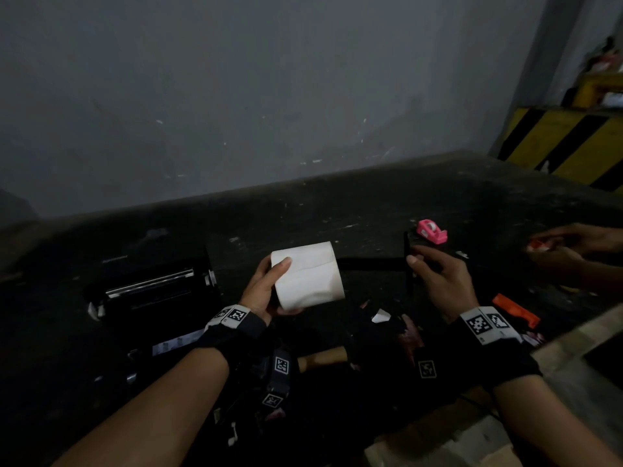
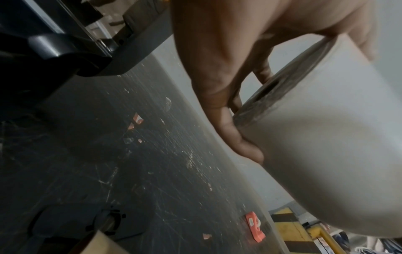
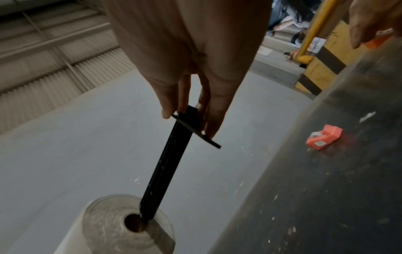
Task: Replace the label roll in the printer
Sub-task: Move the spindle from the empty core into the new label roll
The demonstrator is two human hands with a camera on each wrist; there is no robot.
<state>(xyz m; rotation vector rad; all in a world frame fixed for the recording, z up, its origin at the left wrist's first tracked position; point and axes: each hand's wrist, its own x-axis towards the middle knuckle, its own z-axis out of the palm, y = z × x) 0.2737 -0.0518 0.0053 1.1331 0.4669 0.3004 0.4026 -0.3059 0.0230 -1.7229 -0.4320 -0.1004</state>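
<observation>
- Label roll: a white roll held in the air above the dark worktop, lying on its side, its hollow core facing the person's right.
- Spindle: a flat black bar with a crosspiece at one end; the right wrist view shows its free tip just inside the roll's core.
- Left hand: wrapped round the roll's left end, thumb on top of the paper, fingers curled underneath.
- Right hand: fingers and thumb closed round the spindle's crosspiece end, held level with the roll.
- Printer: black, lid open, standing on the worktop to the left of the roll and apart from it.
- Pink tape dispenser: on the worktop just beyond the right hand.
- Another person's hands: at the right edge, holding something small and orange-white; what it is cannot be told.
- Yellow-and-black striped barrier: beyond the worktop's far right corner.
</observation>
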